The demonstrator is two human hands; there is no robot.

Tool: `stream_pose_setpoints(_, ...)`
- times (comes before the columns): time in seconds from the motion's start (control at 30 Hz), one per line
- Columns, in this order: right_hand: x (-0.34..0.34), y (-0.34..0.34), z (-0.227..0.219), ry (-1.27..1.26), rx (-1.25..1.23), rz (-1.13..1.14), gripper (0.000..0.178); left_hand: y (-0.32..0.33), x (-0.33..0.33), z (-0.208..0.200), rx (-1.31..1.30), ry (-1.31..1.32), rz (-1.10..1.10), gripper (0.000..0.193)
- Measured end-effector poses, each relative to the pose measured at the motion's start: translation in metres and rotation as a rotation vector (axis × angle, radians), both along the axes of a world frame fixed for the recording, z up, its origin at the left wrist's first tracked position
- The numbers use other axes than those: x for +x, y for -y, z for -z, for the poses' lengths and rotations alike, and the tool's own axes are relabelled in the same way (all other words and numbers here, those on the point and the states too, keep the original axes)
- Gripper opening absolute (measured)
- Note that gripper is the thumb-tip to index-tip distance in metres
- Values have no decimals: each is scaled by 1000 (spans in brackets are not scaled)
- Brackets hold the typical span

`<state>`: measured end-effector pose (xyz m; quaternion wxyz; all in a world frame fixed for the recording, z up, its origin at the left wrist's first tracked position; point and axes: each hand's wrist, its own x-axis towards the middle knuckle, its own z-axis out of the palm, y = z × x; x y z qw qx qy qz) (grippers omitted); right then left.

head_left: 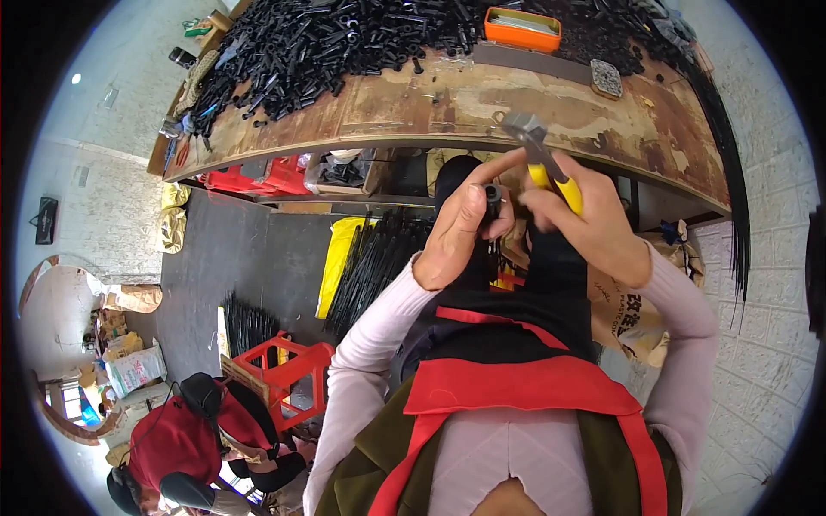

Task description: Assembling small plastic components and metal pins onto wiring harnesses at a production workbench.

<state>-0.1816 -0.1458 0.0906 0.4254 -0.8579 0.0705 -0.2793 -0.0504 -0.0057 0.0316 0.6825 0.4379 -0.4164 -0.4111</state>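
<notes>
My left hand (456,230) is closed round a short black tubular part (493,199) with its round end facing up. Close beside it, in front of the workbench edge, my right hand (598,219) grips yellow-handled pliers (551,168). Their grey metal head points up and left and is slightly blurred. Both hands are raised over my lap, where the black trousers and red apron (516,383) show. From here I cannot tell whether the plier jaws are open.
Across the wooden workbench (379,112) lies a large heap of black parts (318,52). An orange box (522,30) and a small speckled tin (606,79) stand there too. Bundles of black rods (379,267) lie at left, near a red stool (284,378) and another person (181,439).
</notes>
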Motion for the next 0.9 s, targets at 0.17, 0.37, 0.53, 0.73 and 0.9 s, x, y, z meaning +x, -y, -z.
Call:
stream_pose_setpoints(0.17, -44, -9, -9, -593, 283, -93, 15, -3, 16, 3, -56, 13, 4, 64)
stream_pose_setpoints(0.37, -39, -12, -23, -648, 404, -178, 29, -6, 12, -5, 36, 98, 68, 67)
stream_pose_setpoints(0.53, -47, 2, -35, -645, 467, -267, 32, -4, 9, -17, 86, 179, 155, 67)
stream_pose_setpoints(0.73, -33, 7, -54, -956, 577, -331, 27, -8, 13, -7, 63, 168, 115, 66)
stream_pose_setpoints(0.9, -45, -1, -48, -897, 592, -287, 21, -12, 14, -14, 92, 149, 212, 70)
